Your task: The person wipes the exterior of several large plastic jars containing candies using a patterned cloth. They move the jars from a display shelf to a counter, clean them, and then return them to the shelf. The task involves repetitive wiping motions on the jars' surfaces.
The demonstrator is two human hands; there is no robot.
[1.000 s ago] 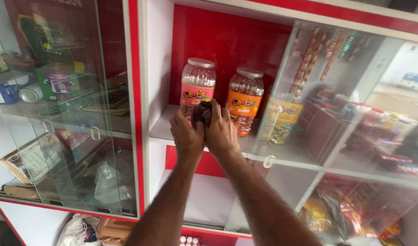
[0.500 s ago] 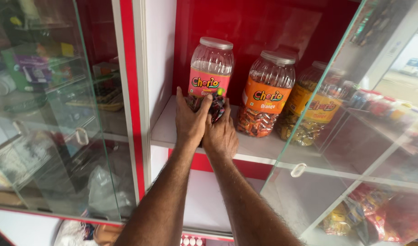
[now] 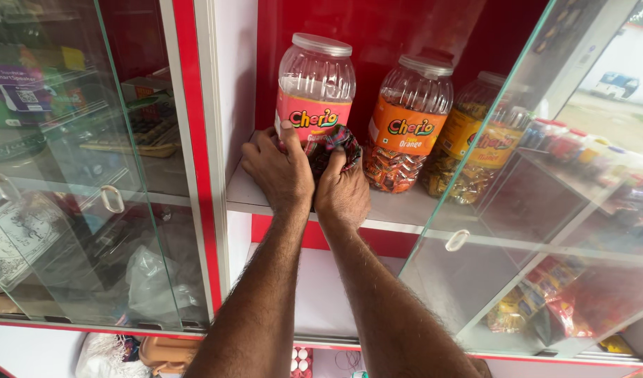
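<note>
Both hands are at centre frame, pressed side by side on the white shelf (image 3: pixel 388 208) of a red cabinet. The left hand (image 3: pixel 278 170) lies with fingers spread against the base of the pink-label jar (image 3: pixel 315 84), thumb up on its label. The right hand (image 3: pixel 342 190) is closed around a dark patterned cloth (image 3: pixel 330 142), bunched against the same jar's lower front.

Right of it stand 2 more clear candy jars: an orange-label jar (image 3: pixel 407 122), just beside, and a yellow-label jar (image 3: pixel 468 157) partly behind the open glass door (image 3: pixel 496 231). All 3 are upright with lids on. A second glazed compartment with mixed goods fills the left of the frame.

Judgement: the step in hand appears to be wiping the first jar or the shelf at its foot. Any further stroke calls for the left hand to steady the jar so it does not tip into its neighbour.
</note>
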